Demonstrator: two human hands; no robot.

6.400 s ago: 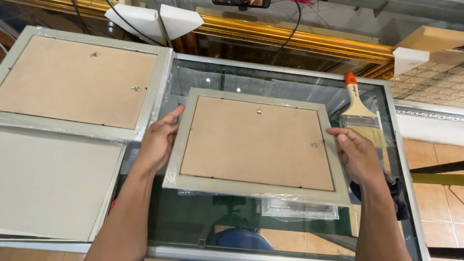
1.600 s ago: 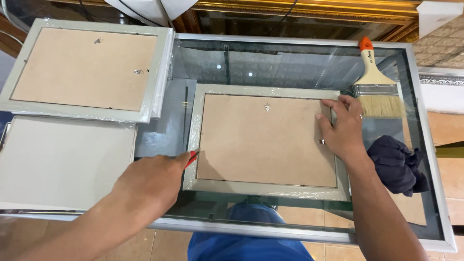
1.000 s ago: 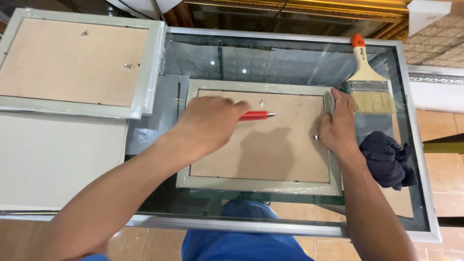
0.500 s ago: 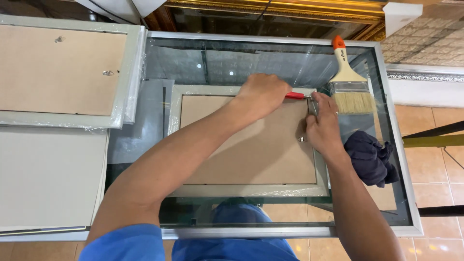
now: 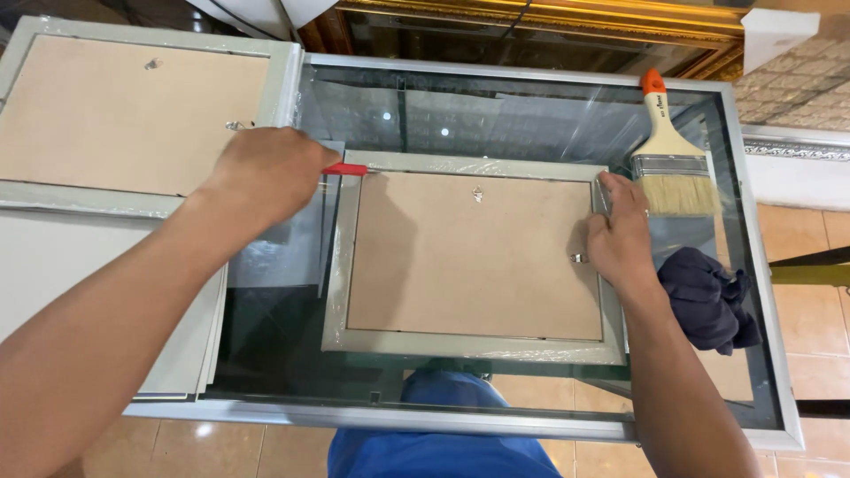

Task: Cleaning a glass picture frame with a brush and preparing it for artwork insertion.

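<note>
A grey picture frame [image 5: 381, 336] lies face down on the glass table [image 5: 496, 97], its brown backing board [image 5: 469, 257] up and clear wrap on its edges. My left hand [image 5: 266, 173] grips a red-handled tool [image 5: 347, 168], whose tip touches the frame's top left corner. My right hand [image 5: 620, 235] presses flat on the frame's right edge, fingers near the top right corner, beside a small metal clip [image 5: 577, 258].
A second frame [image 5: 133, 115] lies face down at the top left, over a stack of pale boards [image 5: 80, 274]. A wide paintbrush [image 5: 668, 150] with an orange-tipped handle and a dark cloth [image 5: 708, 296] lie to the right on the glass.
My left hand with the red tool has moved from the frame's top right corner along its top edge to the top left corner. My right hand stays on the right edge.
</note>
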